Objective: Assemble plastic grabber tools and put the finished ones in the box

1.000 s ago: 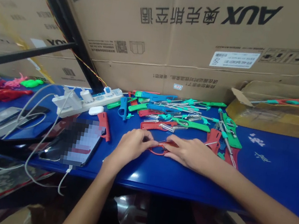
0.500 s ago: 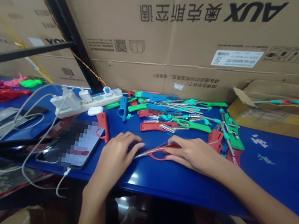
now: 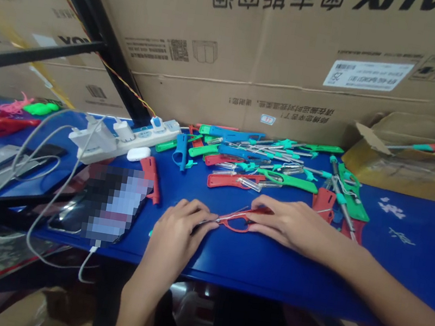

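Note:
A red lighter casing [image 3: 237,229] with a trigger loop lies low over the blue table between my hands. My right hand [image 3: 288,225] pinches its right end, fingers closed. On the left, my left hand [image 3: 179,231] has its thumb and fingers closed on the thin metal rod that runs from the casing; a small green tip pokes out beyond that hand. Just behind are a red casing [image 3: 231,179] with small clear and metal parts [image 3: 250,184], a green casing [image 3: 300,183] and another red casing [image 3: 324,201].
Blue, red and green parts are piled along the back of the blue table [image 3: 266,270]. A power strip [image 3: 138,142], phone [image 3: 116,213] and white cables lie left. An open cardboard box [image 3: 425,177] stands right, before a large carton [image 3: 196,88].
My left hand has closed its fingers and thumb on the metal rod, where they were apart before. The camera view has shifted slightly. My right hand still grips the red casing.

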The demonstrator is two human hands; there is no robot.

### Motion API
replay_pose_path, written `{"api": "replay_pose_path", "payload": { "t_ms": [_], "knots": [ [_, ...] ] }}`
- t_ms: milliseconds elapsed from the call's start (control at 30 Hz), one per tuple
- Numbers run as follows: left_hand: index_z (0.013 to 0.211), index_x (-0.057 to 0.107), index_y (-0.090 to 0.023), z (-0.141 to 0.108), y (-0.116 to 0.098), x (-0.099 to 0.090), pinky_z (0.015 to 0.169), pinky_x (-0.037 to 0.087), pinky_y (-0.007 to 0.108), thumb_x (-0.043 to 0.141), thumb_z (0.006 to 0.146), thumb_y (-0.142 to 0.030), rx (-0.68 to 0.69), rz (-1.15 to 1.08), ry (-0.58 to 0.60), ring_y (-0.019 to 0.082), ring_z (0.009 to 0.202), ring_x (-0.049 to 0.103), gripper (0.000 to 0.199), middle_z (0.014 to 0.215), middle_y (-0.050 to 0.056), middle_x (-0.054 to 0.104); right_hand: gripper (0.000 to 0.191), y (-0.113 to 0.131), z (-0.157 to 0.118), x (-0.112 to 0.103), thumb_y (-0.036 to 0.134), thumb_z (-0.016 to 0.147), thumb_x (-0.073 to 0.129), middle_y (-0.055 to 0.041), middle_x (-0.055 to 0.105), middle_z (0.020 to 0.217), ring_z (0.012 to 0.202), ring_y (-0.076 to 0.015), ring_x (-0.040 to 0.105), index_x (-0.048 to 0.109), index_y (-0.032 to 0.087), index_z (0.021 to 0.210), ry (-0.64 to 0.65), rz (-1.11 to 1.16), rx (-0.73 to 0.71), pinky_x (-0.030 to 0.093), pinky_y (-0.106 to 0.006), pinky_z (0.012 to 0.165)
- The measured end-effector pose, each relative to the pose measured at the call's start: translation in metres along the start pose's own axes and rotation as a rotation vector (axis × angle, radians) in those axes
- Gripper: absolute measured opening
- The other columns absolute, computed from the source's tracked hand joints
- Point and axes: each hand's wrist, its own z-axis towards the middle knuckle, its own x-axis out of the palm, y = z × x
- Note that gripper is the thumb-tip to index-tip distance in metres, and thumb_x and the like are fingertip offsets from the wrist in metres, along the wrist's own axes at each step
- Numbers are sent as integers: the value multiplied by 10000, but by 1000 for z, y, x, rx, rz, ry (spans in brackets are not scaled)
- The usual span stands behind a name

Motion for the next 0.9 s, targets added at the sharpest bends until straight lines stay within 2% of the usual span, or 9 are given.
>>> {"api": "replay_pose_path", "payload": {
  "t_ms": [267, 533, 733, 900],
  "knots": [
    [1043, 758, -307, 1, -8, 3, 780, 459, 339, 586, 987, -356, -12, 51, -1, 198, 915, 598, 187, 1026, -1, 696, 412, -3, -2, 6, 481, 1049, 376, -45, 662, 1228, 810, -173, 699, 708, 332, 1242, -29, 6, -6, 500, -306, 659],
    [1030, 768, -276, 1, -23, 2, 784, 467, 366, 550, 1008, -346, -118, 123, 5, 231, 961, 602, 230, 1030, 31, 707, 437, -5, -3, 4, 484, 1053, 363, -59, 666, 1197, 815, -172, 698, 709, 304, 1249, -45, -6, -23, 504, -302, 639],
    [1033, 770, -285, 1, -26, -3, 775, 463, 368, 567, 1001, -346, -157, 113, 35, 237, 970, 615, 215, 1043, 26, 711, 447, -5, -2, 3, 494, 1051, 357, -58, 671, 1213, 798, -170, 693, 722, 299, 1219, -51, -51, -41, 481, -290, 612],
    [1039, 766, -282, 3, -26, -9, 829, 446, 390, 587, 994, -300, -152, 116, 66, 233, 969, 648, 185, 1044, 21, 725, 451, -4, -2, 2, 499, 1052, 353, -55, 673, 1180, 797, -167, 681, 730, 301, 1199, -51, -52, -37, 460, -285, 614]
  ]
}}
